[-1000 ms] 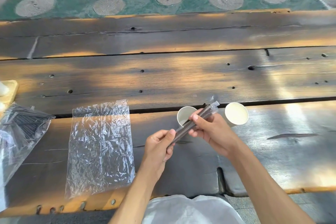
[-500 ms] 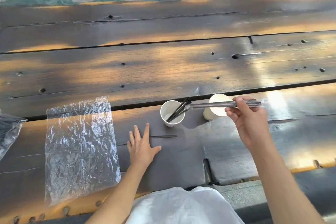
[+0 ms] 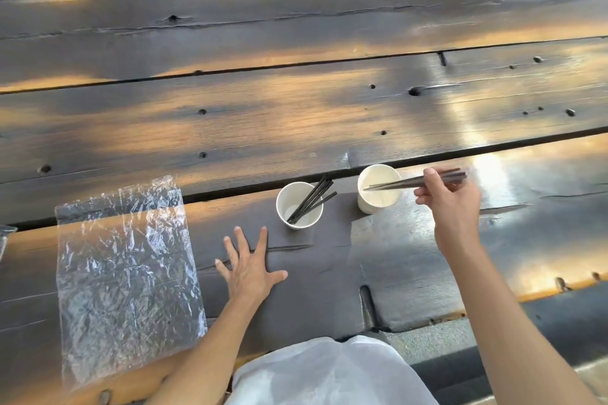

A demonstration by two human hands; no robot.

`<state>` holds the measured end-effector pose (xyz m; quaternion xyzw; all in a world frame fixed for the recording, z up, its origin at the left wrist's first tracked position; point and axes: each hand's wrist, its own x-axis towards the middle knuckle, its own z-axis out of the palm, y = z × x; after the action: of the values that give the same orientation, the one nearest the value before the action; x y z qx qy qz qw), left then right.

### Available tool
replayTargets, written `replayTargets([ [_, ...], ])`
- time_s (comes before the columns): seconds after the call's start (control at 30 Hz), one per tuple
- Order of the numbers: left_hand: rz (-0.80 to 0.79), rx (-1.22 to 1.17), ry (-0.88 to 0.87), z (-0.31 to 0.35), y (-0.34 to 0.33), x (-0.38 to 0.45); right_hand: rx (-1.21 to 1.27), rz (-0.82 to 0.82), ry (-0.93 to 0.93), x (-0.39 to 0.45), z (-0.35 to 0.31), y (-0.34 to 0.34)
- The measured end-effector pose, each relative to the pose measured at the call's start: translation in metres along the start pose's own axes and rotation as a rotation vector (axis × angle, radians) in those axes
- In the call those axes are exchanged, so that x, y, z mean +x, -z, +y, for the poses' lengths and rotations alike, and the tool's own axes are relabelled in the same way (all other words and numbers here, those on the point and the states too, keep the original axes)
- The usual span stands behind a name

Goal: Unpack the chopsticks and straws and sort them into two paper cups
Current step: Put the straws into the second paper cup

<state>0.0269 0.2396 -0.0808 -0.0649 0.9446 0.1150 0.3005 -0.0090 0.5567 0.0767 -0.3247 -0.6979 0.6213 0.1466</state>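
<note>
Dark plank table [image 3: 296, 115], sunlit patches. Left paper cup [image 3: 297, 207] holds black straws [image 3: 312, 199], leaning right. Right paper cup [image 3: 378, 189] just right of it; chopsticks [image 3: 414, 181] pinched in right hand [image 3: 450, 204], tips over its mouth. Left hand [image 3: 251, 268] flat, fingers spread, near left cup. Clear plastic bag [image 3: 126, 273] well left of it.

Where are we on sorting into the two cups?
Done: black sticks stand in the left cup. In hand: the right hand holds a bundle with its tips over the right cup, not yet dropped. The left hand rests flat on the table. An empty plastic bag lies left.
</note>
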Motion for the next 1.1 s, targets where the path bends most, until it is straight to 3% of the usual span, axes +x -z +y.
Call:
replayTargets([
  [0.37, -0.023, -0.035, 0.005, 0.001, 0.002, -0.001, -0.152, -0.132, -0.083, 0.019, 0.024, -0.017],
  [0.57, -0.026, -0.039, 0.003, 0.001, 0.003, -0.002, -0.095, -0.046, 0.046, 0.008, 0.0, -0.014],
  [0.67, -0.029, -0.049, 0.005, 0.001, 0.005, -0.003, -0.12, -0.085, 0.144, -0.005, -0.018, -0.023],
  [0.8, 0.001, -0.118, -0.013, -0.004, 0.011, -0.006, -0.139, -0.275, 0.155, -0.042, -0.033, -0.053],
  [0.93, 0.177, -0.286, -0.027, -0.028, 0.019, -0.018, -0.131, -0.503, 0.115, -0.089, -0.026, -0.092],
  [1.1, 0.477, -0.439, 0.229, -0.093, 0.031, -0.042, -0.212, -0.783, 0.029, -0.138, 0.012, -0.132],
])
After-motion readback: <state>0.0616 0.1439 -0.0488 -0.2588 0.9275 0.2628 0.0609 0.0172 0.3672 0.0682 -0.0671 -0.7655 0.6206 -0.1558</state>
